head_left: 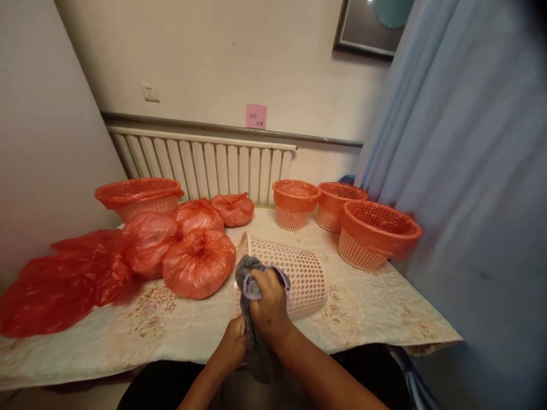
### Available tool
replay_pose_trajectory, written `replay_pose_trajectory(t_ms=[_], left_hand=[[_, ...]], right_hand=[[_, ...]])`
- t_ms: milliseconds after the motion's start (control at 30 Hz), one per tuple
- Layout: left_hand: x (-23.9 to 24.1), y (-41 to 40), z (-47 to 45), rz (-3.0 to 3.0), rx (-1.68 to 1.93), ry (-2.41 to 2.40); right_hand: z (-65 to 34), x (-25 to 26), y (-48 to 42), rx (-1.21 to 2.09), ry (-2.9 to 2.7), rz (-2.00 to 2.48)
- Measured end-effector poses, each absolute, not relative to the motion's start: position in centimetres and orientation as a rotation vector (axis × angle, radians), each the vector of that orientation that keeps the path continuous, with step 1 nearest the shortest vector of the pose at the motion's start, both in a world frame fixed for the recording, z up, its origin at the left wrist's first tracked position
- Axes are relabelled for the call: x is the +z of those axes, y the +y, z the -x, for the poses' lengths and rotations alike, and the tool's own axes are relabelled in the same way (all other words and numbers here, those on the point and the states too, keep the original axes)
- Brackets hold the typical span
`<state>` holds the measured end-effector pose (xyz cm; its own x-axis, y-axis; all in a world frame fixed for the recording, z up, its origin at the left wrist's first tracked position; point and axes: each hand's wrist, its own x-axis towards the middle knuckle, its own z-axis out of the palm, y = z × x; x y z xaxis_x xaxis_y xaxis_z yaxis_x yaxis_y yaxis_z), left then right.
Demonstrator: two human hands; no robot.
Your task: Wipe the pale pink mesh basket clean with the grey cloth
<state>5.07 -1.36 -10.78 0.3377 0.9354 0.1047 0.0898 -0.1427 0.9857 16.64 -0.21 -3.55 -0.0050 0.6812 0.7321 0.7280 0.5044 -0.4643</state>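
Note:
A pale pink perforated plastic basket (305, 279) lies on its side at the table's front, its open rim towards the left. My right hand (270, 302) is closed round a bunched grey cloth (251, 265) with a purple edge, pressed against the basket near the rim. The cloth hangs down past the table edge between my hands. My left hand (233, 341) is closed at the near end of the rim, beside the cloth; its fingertips are partly hidden.
Several tied red plastic bags (199, 265) and a loose red bag (64, 285) lie left. A wide red-lined basket (149, 210) stands behind them. Red-lined baskets (294, 219), (363, 247) stand right, beside a blue curtain (461, 199). A radiator (205, 162) runs behind the floral-covered table (188, 336).

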Motion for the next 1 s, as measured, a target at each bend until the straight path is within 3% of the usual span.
replay_pose_trajectory(t_ms=[233,600,1000], left_hand=[[-11.4,-2.5,-4.7,-1.511,0.942,0.868],[-3.8,-1.1,-7.6,-1.242,1.150,0.916],[-5.1,-0.8,-6.7,-1.278,1.037,0.983]], right_hand=[[-17.0,1.0,3.9,-0.045,-1.729,1.357],[-17.4,-1.1,0.8,-0.151,-1.715,1.402],[-30.7,-3.9,4.0,-0.155,-1.598,1.860]])
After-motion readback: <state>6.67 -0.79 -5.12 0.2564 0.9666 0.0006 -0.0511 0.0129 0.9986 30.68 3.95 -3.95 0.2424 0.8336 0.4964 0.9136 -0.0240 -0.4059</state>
